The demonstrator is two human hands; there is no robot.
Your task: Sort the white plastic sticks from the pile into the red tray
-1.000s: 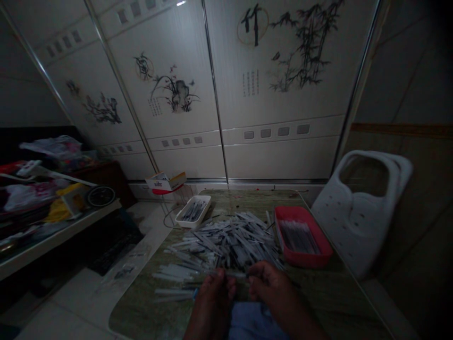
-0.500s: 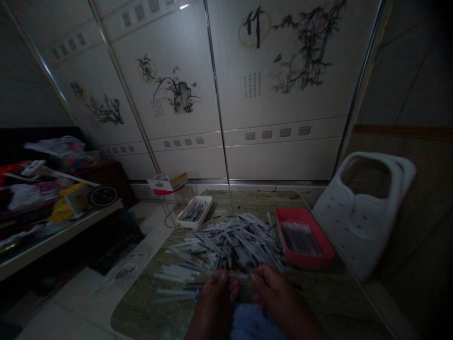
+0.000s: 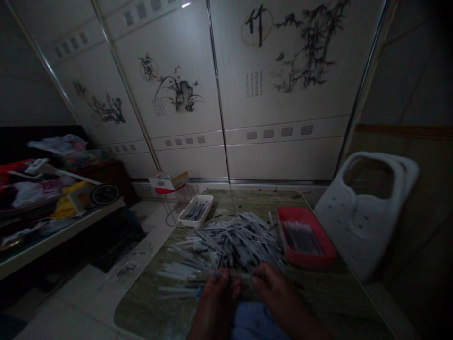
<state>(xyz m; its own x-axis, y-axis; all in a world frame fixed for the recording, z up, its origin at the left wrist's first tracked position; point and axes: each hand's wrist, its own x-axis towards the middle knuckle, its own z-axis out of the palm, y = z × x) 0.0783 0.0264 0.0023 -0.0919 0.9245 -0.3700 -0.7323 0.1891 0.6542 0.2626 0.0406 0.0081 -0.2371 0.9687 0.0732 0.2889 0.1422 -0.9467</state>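
Near the table's front edge, my left hand (image 3: 221,290) and my right hand (image 3: 267,283) hold a slim, pale, pen-like stick (image 3: 242,275) level between them. Fingers of both hands are pinched, one hand at each end of it. Its exact kind is too dim to make out. Just beyond my hands spreads a large loose pile of similar slim sticks (image 3: 237,236), whitish and dark. To the left of my left hand lie a flatter row of pale sticks (image 3: 179,271) and a small blue item (image 3: 198,293), partly hidden by that hand.
On the greenish table (image 3: 148,311), a red tray (image 3: 329,262) at the right and a white tray (image 3: 182,222) at the back left hold more sticks. A white folding chair (image 3: 368,212) stands at the right. An open carton (image 3: 168,182) sits on a red stool behind.
The view has shifted very slightly. Both hands stay in nearly the same place, with the pen-like stick still between them.
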